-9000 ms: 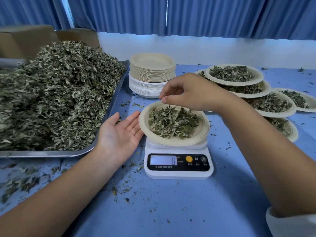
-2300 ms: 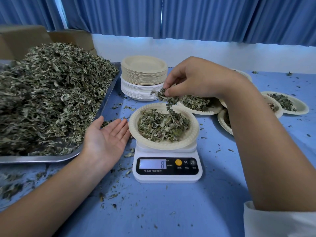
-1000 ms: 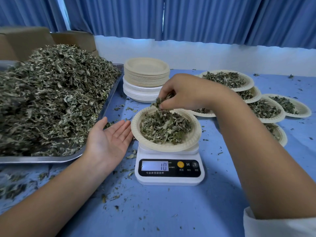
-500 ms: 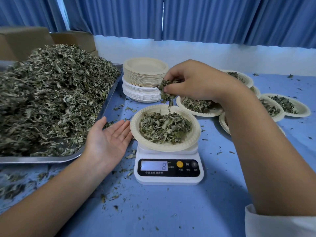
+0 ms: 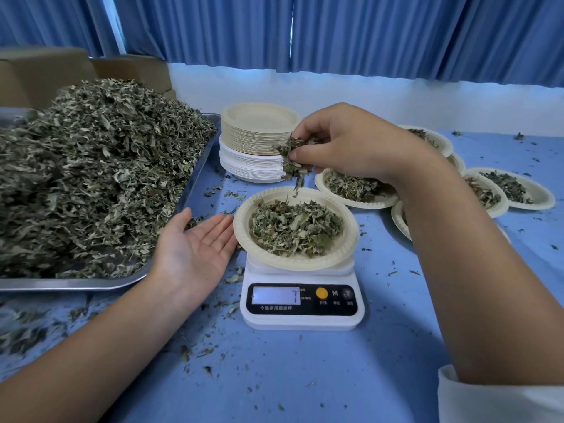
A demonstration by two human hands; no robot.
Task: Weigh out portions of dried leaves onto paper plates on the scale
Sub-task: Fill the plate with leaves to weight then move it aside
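— What fills most of the view?

— A desk under a blue cloth (image 5: 305, 377), with blue pleated curtains (image 5: 366, 35) behind it. On its left, a shallow silver metal tray (image 5: 91, 283) carries a tall heap of grey-green dried leaves (image 5: 91, 178). Two brown cardboard boxes (image 5: 42, 74) stand behind the heap.

— And the spare plates?

— Beyond the scale is a stack of round paper plates (image 5: 259, 138), beige ones on top of white ones. To the right lie several cream paper plates already filled with leaves (image 5: 357, 190). Some overlap, and the right forearm (image 5: 457, 254) hides part of them.

— Where is the portion being weighed?

— In a cream round paper plate (image 5: 351, 236) with a crimped rim, set on the white digital kitchen scale (image 5: 302, 319) near the middle of the desk. The mound of leaves (image 5: 294, 228) covers the plate's well.

— The hands?

— The left hand (image 5: 195, 245) lies palm up with its fingers straight and together, holding nothing, between the tray and the plate. Its fingertips are right at the plate's rim, and I cannot tell whether they touch it. The right hand (image 5: 345, 145) hovers above the plate's far edge. Its thumb and fingers pinch a small tuft of dried leaves (image 5: 291, 160) that dangles clear of the mound. A white sleeve (image 5: 500, 398) shows at the lower right corner.

— Anything readable?

— The lit screen (image 5: 276, 295) shows 7. Beside it are an orange round button (image 5: 321, 293) and a letter M. The Chinese characters under them are too small to read for certain. Leaf crumbs (image 5: 207, 351) dot the cloth around the scale.
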